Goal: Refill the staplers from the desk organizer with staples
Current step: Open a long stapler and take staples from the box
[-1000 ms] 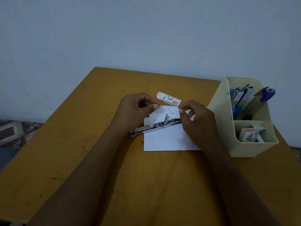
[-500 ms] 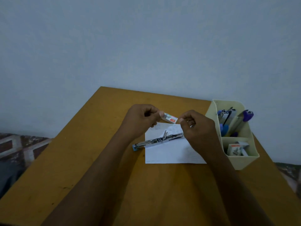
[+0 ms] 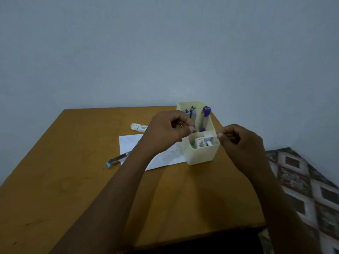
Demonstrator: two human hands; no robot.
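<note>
One stapler [image 3: 117,160] lies out on the table [image 3: 73,171], swung open, at about 8 o'clock from the sheet of paper [image 3: 128,143]. Its far end is hidden behind the left forearm, and whether its channel holds staples yet cannot be read. Several more staplers [image 3: 190,111] stand untouched in the back compartment of the desk organizer [image 3: 200,155], at 1 o'clock on the table, so most of the refilling looks to lie ahead.

The left hand [image 3: 165,132] is raised in front of that back compartment, thumb pressed to forefinger and the other fingers curled. The right hand [image 3: 242,143] hangs at 3 o'clock from the organizer in much the same pinch. What either one pinches is too small to tell — a piece of a staple strip would be a fair guess.

For supply, a small staple box [image 3: 138,127] lies on its side at 11 o'clock from the paper, and spare boxes [image 3: 202,142] sit in the organizer's front compartment.

The organizer is matt cream plastic with rounded corners and a dividing wall. The open stapler is slim bright metal with a pale-blue plastic tip. Among the standing ones, the purple stapler [image 3: 206,114] has a glossy cap, and the others are grey and blue. The staple boxes look like thin printed card. The table is a smooth ochre board, faintly scuffed, and the paper is thin and white with faint marks.
</note>
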